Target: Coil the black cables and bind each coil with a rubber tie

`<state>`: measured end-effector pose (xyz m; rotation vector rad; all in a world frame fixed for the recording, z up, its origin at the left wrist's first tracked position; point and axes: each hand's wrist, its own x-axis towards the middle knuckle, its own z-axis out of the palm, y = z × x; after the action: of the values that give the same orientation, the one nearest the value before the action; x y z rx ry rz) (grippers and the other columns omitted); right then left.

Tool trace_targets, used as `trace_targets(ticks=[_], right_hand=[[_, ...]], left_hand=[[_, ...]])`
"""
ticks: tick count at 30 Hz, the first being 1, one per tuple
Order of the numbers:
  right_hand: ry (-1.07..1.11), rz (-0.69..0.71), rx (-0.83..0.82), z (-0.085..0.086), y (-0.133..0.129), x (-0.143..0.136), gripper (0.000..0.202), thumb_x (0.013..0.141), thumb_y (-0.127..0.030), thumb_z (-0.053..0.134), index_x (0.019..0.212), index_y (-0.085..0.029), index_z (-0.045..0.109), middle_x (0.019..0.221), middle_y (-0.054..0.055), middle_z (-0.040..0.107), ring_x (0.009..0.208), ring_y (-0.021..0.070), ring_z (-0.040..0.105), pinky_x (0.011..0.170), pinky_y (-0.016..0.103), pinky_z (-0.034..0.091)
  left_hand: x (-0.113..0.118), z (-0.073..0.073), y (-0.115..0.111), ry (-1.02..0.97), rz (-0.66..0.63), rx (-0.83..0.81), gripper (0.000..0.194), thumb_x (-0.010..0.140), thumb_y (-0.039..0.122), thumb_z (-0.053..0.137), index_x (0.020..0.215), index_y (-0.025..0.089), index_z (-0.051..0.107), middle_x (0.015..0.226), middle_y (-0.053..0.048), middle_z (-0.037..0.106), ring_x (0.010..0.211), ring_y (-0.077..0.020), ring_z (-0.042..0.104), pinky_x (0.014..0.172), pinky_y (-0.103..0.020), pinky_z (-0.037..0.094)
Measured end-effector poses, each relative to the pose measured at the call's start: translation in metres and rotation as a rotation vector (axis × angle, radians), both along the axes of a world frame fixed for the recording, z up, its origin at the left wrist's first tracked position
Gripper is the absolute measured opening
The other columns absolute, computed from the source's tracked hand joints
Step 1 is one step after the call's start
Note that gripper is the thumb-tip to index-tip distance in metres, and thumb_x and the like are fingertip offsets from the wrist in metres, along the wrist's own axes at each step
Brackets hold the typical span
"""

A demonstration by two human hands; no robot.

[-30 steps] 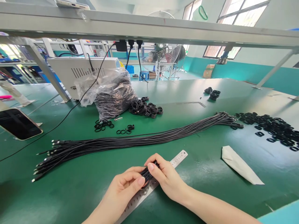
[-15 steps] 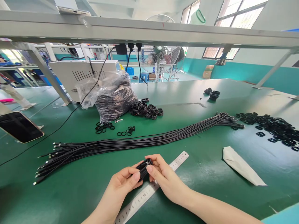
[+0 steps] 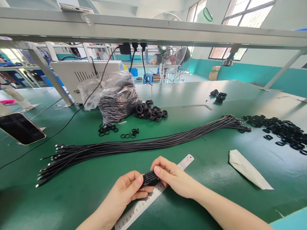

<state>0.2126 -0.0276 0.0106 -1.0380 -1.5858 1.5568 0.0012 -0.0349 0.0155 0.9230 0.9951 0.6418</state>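
Observation:
A coiled black cable [image 3: 150,179] is held between both hands, above a steel ruler [image 3: 134,213] lying aslant on the green table. My left hand [image 3: 128,188] pinches the coil's left end between thumb and fingers. On its right end, the thumb and fingers of my right hand [image 3: 171,175] are closed. Behind the hands stretches a long bundle of straight black cables [image 3: 144,145] with metal plugs at both ends. Farther back, several coiled cables [image 3: 153,111] are heaped beside a clear plastic bag [image 3: 120,99] filled with dark items.
Small black bands [image 3: 107,129] lie near the bag, and a big pile of black rings [image 3: 285,129] is at right. A folded white paper [image 3: 249,169] lies right of the ruler. A phone [image 3: 21,128] leans at left. A metal shelf beam [image 3: 153,30] crosses overhead.
The coil has turned from a steep tilt to nearly level, its flat side now facing me. My right hand has shifted slightly right, still gripping its end.

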Motion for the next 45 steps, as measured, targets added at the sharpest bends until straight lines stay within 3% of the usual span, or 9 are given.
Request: trace_targets(ticks=[5, 10, 13, 17, 24, 27, 31, 37, 45], right_hand=[[0.061, 0.203, -0.116, 0.004, 0.003, 0.007, 0.040, 0.088, -0.058, 0.054, 0.083, -0.019, 0.048, 0.060, -0.008, 0.042, 0.050, 0.0065, 0.038, 0.050, 0.020, 0.030], [0.087, 0.204, -0.203, -0.002, 0.000, 0.008, 0.044, 0.077, -0.055, 0.069, 0.083, -0.019, 0.044, 0.068, -0.006, 0.052, 0.048, 0.0056, 0.046, 0.047, 0.019, 0.034], [0.093, 0.181, -0.270, -0.007, 0.000, 0.009, 0.045, 0.077, -0.055, 0.069, 0.078, -0.019, 0.041, 0.067, -0.004, 0.057, 0.046, 0.0062, 0.051, 0.046, 0.018, 0.035], [0.134, 0.279, -0.320, -0.012, 0.001, 0.010, 0.052, 0.070, -0.059, 0.074, 0.076, -0.018, 0.042, 0.068, -0.001, 0.061, 0.047, 0.0066, 0.052, 0.045, 0.017, 0.033], [0.181, 0.474, -0.455, -0.014, 0.001, 0.011, 0.057, 0.059, -0.062, 0.079, 0.076, -0.017, 0.049, 0.058, -0.006, 0.053, 0.039, 0.0021, 0.034, 0.037, 0.017, 0.017], [0.179, 0.473, -0.498, -0.015, 0.001, 0.010, 0.055, 0.058, -0.059, 0.081, 0.075, -0.016, 0.051, 0.054, -0.008, 0.049, 0.038, 0.0022, 0.031, 0.037, 0.018, 0.016], [0.129, 0.437, -0.476, -0.010, 0.002, 0.012, 0.052, 0.057, -0.055, 0.083, 0.071, -0.016, 0.052, 0.053, -0.008, 0.046, 0.041, 0.0027, 0.030, 0.040, 0.018, 0.018], [0.065, 0.347, -0.405, -0.002, 0.004, 0.015, 0.041, 0.065, -0.045, 0.082, 0.073, -0.017, 0.054, 0.056, -0.009, 0.043, 0.048, 0.0046, 0.030, 0.044, 0.019, 0.018], [0.057, 0.310, -0.390, -0.003, 0.004, 0.011, 0.046, 0.059, -0.049, 0.084, 0.070, -0.016, 0.054, 0.056, -0.009, 0.045, 0.050, 0.0054, 0.031, 0.045, 0.020, 0.017]], left_hand=[[-0.005, -0.001, 0.003, 0.029, -0.130, -0.009, 0.030, 0.088, 0.047, 0.059, 0.077, 0.019, 0.053, 0.078, -0.007, 0.076, 0.078, -0.0156, 0.073, 0.071, -0.022, 0.056], [-0.007, -0.010, 0.003, -0.034, -0.118, -0.012, 0.035, 0.083, 0.051, 0.062, 0.078, 0.017, 0.055, 0.076, -0.010, 0.077, 0.071, -0.0158, 0.073, 0.065, -0.021, 0.055], [-0.009, -0.018, 0.003, -0.121, -0.232, -0.058, 0.042, 0.068, 0.052, 0.076, 0.077, 0.014, 0.061, 0.074, -0.011, 0.076, 0.075, -0.0213, 0.075, 0.066, -0.023, 0.057], [-0.012, -0.025, 0.001, -0.222, -0.265, -0.128, 0.040, 0.067, 0.050, 0.078, 0.070, 0.014, 0.060, 0.065, -0.007, 0.072, 0.070, -0.0210, 0.075, 0.058, -0.020, 0.055], [-0.018, -0.026, 0.000, -0.229, -0.432, -0.212, 0.042, 0.069, 0.055, 0.074, 0.071, 0.015, 0.060, 0.089, -0.014, 0.078, 0.061, -0.0194, 0.074, 0.051, -0.023, 0.056], [-0.021, -0.026, 0.001, -0.194, -0.469, -0.208, 0.045, 0.069, 0.059, 0.072, 0.072, 0.016, 0.059, 0.090, -0.016, 0.078, 0.055, -0.0187, 0.072, 0.045, -0.021, 0.052], [-0.020, -0.021, 0.000, -0.216, -0.485, -0.220, 0.043, 0.079, 0.058, 0.062, 0.074, 0.016, 0.056, 0.096, -0.018, 0.077, 0.050, -0.0173, 0.071, 0.039, -0.019, 0.046], [-0.014, -0.015, -0.002, -0.226, -0.363, -0.182, 0.039, 0.090, 0.050, 0.051, 0.070, 0.017, 0.050, 0.087, -0.012, 0.077, 0.054, -0.0147, 0.072, 0.045, -0.017, 0.048], [-0.014, -0.010, -0.003, -0.134, -0.332, -0.102, 0.039, 0.087, 0.053, 0.054, 0.069, 0.018, 0.048, 0.080, -0.009, 0.074, 0.053, -0.0138, 0.069, 0.050, -0.020, 0.047]])
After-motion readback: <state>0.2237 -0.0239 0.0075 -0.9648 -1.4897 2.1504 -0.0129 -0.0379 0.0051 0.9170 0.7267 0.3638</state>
